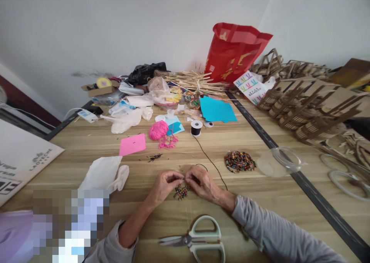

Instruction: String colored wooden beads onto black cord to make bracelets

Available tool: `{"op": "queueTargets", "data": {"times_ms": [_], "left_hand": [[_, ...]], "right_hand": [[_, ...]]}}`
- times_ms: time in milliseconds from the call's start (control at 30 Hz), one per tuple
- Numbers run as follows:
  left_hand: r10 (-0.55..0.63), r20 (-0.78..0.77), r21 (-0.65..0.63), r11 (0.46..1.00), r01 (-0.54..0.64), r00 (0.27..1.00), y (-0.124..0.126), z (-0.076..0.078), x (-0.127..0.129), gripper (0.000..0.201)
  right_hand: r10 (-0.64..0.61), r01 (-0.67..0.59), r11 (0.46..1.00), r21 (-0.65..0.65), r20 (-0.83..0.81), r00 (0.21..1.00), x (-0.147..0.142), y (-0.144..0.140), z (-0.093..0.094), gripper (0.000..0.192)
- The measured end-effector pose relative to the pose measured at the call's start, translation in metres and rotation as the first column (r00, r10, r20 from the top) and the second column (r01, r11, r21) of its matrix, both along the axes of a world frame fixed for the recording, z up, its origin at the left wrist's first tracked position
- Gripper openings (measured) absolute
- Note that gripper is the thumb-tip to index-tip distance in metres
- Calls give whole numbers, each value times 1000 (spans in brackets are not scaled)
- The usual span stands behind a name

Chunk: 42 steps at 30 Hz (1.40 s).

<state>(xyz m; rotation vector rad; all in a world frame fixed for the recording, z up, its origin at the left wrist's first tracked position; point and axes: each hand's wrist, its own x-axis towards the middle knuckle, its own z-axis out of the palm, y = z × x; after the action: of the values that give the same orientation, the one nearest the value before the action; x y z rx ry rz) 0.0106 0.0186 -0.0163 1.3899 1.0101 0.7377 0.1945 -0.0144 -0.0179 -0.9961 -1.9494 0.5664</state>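
Note:
My left hand (167, 184) and my right hand (204, 183) meet fingertip to fingertip above the table, both closed in a pinch. A black cord (208, 158) runs from its spool (196, 128) down to my right hand, and a short loop of it shows behind the knuckles. Something small and dark sits between the left fingertips; its kind is too small to tell. Just below the fingers lies a small pile of multicoloured beads (181, 193). Large white-handled scissors (199, 238) lie nearer to me, blades pointing left.
Strung beads (239, 161) lie to the right beside a clear round lid (279, 161). Short black pieces (154, 157), pink paper (132, 144) and pink yarn (158, 130) lie further back. Blue sheets (218, 109), a red bag (235, 55) and brown wooden baskets (312, 120) stand beyond.

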Motion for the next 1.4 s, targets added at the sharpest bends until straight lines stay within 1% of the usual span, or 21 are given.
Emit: {"op": "queueTargets", "data": {"times_ms": [267, 500, 733, 867, 1033, 1200, 1400], "left_hand": [[7, -6, 0, 1000, -7, 1000, 0, 0, 0, 15], [-2, -15, -9, 1000, 2, 1000, 0, 4, 0, 15], [-26, -44, 39, 999, 28, 999, 0, 8, 0, 17], [-20, -43, 36, 999, 22, 999, 0, 8, 0, 16], [3, -2, 33, 999, -3, 1000, -1, 3, 1, 17], [22, 0, 47, 999, -22, 1000, -1, 0, 1, 11], [28, -26, 38, 999, -27, 999, -1, 5, 1, 6]], "right_hand": [[12, -12, 1000, 3, 2, 1000, 0, 0, 0, 15], [4, -4, 1000, -2, -3, 1000, 0, 0, 1, 15], [2, -2, 1000, 17, -9, 1000, 0, 1, -4, 14], [-4, 4, 1000, 19, -10, 1000, 1, 1, -6, 13], [3, -2, 1000, 15, -21, 1000, 0, 1, -5, 13], [10, -9, 1000, 9, -24, 1000, 0, 1, -3, 13], [10, -9, 1000, 19, -30, 1000, 0, 1, -4, 12]]}}
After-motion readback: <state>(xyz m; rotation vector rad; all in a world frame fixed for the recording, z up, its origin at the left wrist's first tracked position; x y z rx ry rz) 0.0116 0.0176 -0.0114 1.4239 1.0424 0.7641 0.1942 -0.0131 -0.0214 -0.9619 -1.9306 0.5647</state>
